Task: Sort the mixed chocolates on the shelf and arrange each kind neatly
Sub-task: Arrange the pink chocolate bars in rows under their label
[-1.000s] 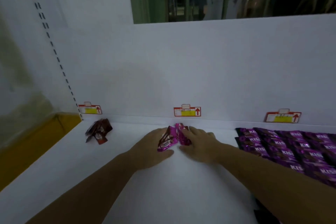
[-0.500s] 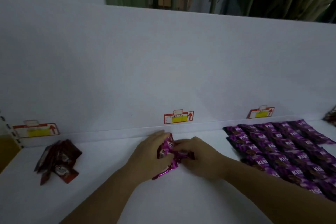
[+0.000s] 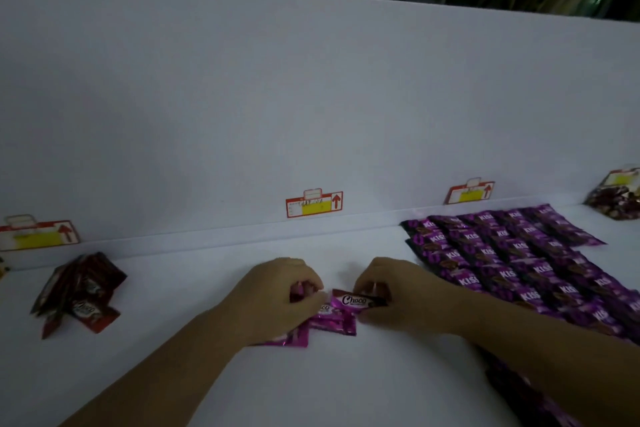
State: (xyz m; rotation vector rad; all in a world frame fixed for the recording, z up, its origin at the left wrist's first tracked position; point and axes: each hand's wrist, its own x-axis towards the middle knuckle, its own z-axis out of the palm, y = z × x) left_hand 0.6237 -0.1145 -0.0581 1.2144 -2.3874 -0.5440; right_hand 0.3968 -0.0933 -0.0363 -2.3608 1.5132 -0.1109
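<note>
A few pink Choco packets (image 3: 337,317) lie bunched on the white shelf (image 3: 346,385) in the middle. My left hand (image 3: 277,298) curls over their left end and grips it. With fingers and thumb, my right hand (image 3: 398,298) pinches the right end of the top pink packet. Rows of purple Kiss packets (image 3: 519,263) lie flat to the right. At the far left sits a loose pile of dark red Choco packets (image 3: 81,291).
Three red and yellow price tags (image 3: 314,203) hang along the white back panel (image 3: 311,97). A bag of mixed dark sweets (image 3: 614,201) stands at the far right. More purple packets run along the right front edge under my right forearm.
Both hands have drawn the pink packets a little toward me and spread them apart. The top packet now lies flat with its Choco label showing. The view has shifted right.
</note>
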